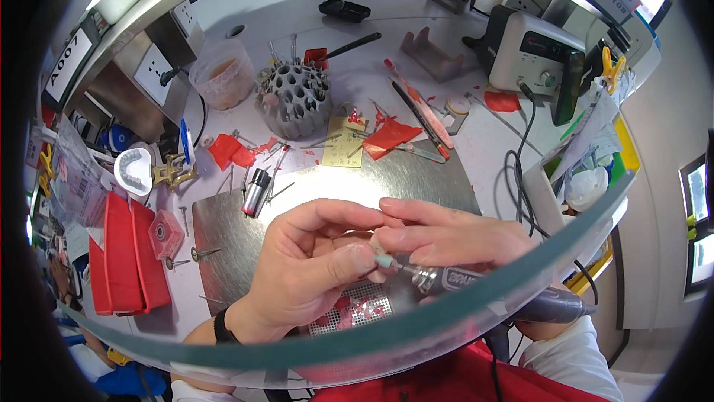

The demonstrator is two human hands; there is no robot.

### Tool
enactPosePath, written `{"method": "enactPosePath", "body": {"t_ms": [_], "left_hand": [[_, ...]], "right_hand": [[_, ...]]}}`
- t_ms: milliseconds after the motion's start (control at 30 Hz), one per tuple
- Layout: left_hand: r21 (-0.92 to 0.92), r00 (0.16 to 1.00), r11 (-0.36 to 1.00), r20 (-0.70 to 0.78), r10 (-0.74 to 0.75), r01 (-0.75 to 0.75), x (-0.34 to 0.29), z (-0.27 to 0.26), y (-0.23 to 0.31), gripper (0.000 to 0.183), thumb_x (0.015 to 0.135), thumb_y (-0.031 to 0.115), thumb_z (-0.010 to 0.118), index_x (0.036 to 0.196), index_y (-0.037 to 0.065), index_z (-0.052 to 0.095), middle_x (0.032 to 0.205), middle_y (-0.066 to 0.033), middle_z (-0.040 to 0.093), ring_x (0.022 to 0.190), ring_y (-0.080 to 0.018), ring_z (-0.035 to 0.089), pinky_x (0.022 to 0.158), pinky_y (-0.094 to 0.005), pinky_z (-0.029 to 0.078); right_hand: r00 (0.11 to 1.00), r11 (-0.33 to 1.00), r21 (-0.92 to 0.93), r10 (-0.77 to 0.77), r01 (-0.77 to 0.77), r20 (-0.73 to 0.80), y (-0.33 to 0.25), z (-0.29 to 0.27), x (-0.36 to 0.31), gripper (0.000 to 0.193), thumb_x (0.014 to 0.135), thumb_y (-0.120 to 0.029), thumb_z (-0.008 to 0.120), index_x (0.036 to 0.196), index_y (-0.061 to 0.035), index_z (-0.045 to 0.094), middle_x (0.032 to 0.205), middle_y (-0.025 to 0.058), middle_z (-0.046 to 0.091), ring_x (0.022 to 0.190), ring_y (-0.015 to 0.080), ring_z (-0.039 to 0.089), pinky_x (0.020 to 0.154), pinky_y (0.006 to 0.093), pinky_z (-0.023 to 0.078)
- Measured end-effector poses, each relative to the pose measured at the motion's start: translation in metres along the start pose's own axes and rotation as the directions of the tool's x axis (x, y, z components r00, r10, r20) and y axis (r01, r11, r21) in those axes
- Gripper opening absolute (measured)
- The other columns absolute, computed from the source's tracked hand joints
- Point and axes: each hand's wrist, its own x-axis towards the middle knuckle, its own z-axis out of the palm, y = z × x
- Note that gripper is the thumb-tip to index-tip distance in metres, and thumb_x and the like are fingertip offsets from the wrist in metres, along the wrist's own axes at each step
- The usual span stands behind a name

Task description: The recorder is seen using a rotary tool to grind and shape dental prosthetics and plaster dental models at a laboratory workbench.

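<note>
With my left hand (301, 264) pinching a small pale piece (375, 243) above the metal plate (223, 242) and my right hand (476, 240) gripping the rotary handpiece (452, 280), I'm apparently grinding, which calls for light, steady contact next.

One left hand (309, 268) and one right hand (468, 238) share one small pale piece (376, 243) and one rotary handpiece (455, 281); beyond them, one grey bur holder (297, 113) and one plastic tub (216, 78); leftward, one white dental cast (134, 173); beyond the right, one control box (529, 52).
</note>
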Motion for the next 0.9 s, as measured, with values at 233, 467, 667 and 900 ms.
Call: {"method": "enactPosePath", "body": {"t_ms": [233, 467, 667, 900], "left_hand": [[0.105, 0.997, 0.994, 0.069, 0.022, -0.029, -0.004, -0.004, 0.003, 0.027, 0.095, -0.002, 0.062, 0.122, -0.008, 0.059, 0.120, -0.0245, 0.065, 0.108, -0.0273, 0.068, 0.090, -0.0358, 0.059], [0.119, 0.995, 0.992, -0.087, 0.045, -0.034, -0.004, 0.008, 0.002, 0.022, 0.098, 0.008, 0.063, 0.116, -0.004, 0.061, 0.106, -0.0223, 0.068, 0.091, -0.0285, 0.070, 0.078, -0.0369, 0.060], [-0.010, 1.000, 1.000, 0.030, 0.002, -0.002, -0.004, -0.001, 0.001, 0.024, 0.098, 0.002, 0.060, 0.120, -0.007, 0.061, 0.108, -0.0234, 0.069, 0.101, -0.0281, 0.069, 0.086, -0.0373, 0.060], [0.001, 1.000, 1.000, 0.000, 0.021, -0.021, -0.007, -0.004, -0.001, 0.024, 0.097, -0.001, 0.060, 0.119, -0.008, 0.064, 0.108, -0.0233, 0.069, 0.093, -0.0249, 0.069, 0.084, -0.0355, 0.058]], "right_hand": [[0.995, 0.992, 0.116, 0.044, -0.054, 0.086, -0.002, -0.008, 0.000, 0.043, 0.088, -0.001, 0.070, 0.128, 0.0033, 0.054, 0.128, 0.0309, 0.060, 0.125, 0.0430, 0.057, 0.104, 0.0495, 0.048], [0.998, 0.985, 0.156, 0.070, -0.070, 0.009, 0.000, -0.008, -0.001, 0.039, 0.091, -0.003, 0.066, 0.128, 0.0010, 0.053, 0.135, 0.0340, 0.054, 0.123, 0.0387, 0.059, 0.102, 0.0450, 0.050], [0.996, 0.987, 0.130, 0.092, -0.094, 0.015, 0.005, -0.003, -0.007, 0.041, 0.088, -0.003, 0.069, 0.126, -0.0003, 0.054, 0.134, 0.0312, 0.057, 0.114, 0.0290, 0.067, 0.093, 0.0364, 0.055], [0.982, 0.986, 0.024, 0.163, -0.166, 0.100, -0.010, -0.004, 0.006, 0.038, 0.082, -0.001, 0.074, 0.119, 0.0002, 0.065, 0.133, 0.0203, 0.063, 0.111, 0.0258, 0.068, 0.094, 0.0316, 0.053]]}}
